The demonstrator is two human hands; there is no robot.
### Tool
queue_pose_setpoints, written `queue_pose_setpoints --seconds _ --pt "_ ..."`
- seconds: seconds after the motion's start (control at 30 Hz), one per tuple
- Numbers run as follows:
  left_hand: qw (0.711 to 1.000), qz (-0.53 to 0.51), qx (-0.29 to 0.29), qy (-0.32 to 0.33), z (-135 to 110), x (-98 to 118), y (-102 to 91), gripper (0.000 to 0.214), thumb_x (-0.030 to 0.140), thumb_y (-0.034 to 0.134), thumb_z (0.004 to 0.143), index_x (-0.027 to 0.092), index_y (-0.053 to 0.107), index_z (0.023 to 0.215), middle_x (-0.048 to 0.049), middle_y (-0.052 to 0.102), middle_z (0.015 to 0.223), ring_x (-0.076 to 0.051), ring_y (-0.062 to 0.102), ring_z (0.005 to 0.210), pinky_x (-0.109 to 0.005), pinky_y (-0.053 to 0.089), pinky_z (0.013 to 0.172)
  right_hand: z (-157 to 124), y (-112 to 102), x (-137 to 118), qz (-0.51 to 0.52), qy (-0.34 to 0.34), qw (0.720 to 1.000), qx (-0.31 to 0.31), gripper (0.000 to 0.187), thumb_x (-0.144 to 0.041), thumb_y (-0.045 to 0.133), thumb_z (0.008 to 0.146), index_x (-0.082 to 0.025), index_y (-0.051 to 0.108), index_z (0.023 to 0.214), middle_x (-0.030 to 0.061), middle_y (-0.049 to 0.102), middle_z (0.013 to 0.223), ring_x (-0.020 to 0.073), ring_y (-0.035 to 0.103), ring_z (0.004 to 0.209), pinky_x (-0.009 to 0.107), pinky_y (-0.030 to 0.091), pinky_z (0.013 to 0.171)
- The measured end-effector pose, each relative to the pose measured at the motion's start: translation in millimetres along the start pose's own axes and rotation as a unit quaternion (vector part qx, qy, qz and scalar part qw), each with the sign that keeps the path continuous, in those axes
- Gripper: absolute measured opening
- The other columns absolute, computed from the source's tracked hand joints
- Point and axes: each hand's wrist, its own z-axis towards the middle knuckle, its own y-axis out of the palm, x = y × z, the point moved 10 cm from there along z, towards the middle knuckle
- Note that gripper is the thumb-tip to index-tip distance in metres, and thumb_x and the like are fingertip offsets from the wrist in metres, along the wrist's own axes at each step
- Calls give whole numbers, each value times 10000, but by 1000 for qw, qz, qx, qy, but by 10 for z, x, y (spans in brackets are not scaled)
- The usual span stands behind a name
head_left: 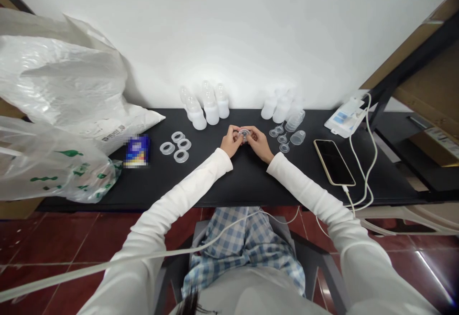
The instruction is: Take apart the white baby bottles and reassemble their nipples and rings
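Two bare hands come together at the middle of the black table (247, 188), the left hand (231, 141) and the right hand (260, 145) both gripping a small clear piece (244, 134) between their fingers. To the left lie four clear rings (184, 149), with white bottles under clear domed tops (211, 112) on the far side. On the right, small clear discs (282, 139) lie near the right hand, beside clear caps (295, 119), with more white bottles (281, 110) farther off.
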Motion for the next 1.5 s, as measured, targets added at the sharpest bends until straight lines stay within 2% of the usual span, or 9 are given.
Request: queue_pose_setpoints --seconds 0.3,0.5,0.63,0.73,0.9,1.03,1.2,1.33,1.5 --pt "998 -51 -33 8 -25 61 56 413 570 671 831 235 478 978 46 687 726 -105 648 598 -237 523 631 -36 -54 -178 -57 -52 997 10 374 -561 566 920 -225 665 1050 -34 523 685 122 459 621 280 432 618" --pt "993 -112 -29 33 25 127 28 565 688 711 737 231 476 971 15 675 778 -122 666 678 -268 540 688 -4 -89 -71 77 -3 997 -15 628 -709 652 799 -266 525 1226 3 618 898 139 569 739 308 524 710" --pt "991 -103 -43 74 13 218 99 516 603 689 803 249 436 1081 15 675 849 -127 687 752 -294 545 775 26 -130 -11 97 52 993 -46 508 -652 667 815 -233 638 1102 33 682 1014 129 589 761 308 540 722" --pt "987 -113 -60 92 94 217 181 562 468 678 841 276 320 1229 4 692 920 -132 701 815 -309 546 812 69 -243 -53 85 47 994 -43 441 -600 750 756 -219 672 966 43 699 1069 128 600 778 308 549 736" --pt "980 -101 -129 113 559 143 489 588 249 701 750 262 365 1233 -109 663 1220 -198 683 1088 -400 521 974 146 -782 -277 47 -26 994 92 417 -576 791 723 -228 622 879 33 692 935 139 610 758 315 554 731" --pt "998 -34 -3 46 1153 -41 600 659 207 723 742 208 375 1302 -208 525 1398 -280 588 1265 -484 457 1067 95 -1268 -483 6 -77 971 227 365 -531 761 782 -229 575 872 16 659 883 143 619 772 310 554 730" --pt "998 2 12 63 1542 90 973 671 245 823 729 178 440 1275 -183 590 1290 -314 554 1302 -510 351 1150 96 -1501 -461 -5 -90 958 271 341 -507 734 820 -225 561 904 -11 623 815 128 626 726 299 566 700" --pt "992 110 -10 56 1455 178 1037 498 321 786 795 181 520 1193 -127 659 1132 -310 612 1179 -524 377 1095 132 -1585 -333 -14 -88 957 278 385 -539 745 799 -227 569 941 17 654 918 149 657 814 331 592 763" --pt "969 216 18 121 871 335 537 546 385 807 778 227 562 1240 -97 596 1216 -253 593 1150 -407 469 994 191 -1503 -362 -69 -105 971 202 418 -550 708 837 -260 647 1133 52 643 1111 181 656 994 357 593 879"
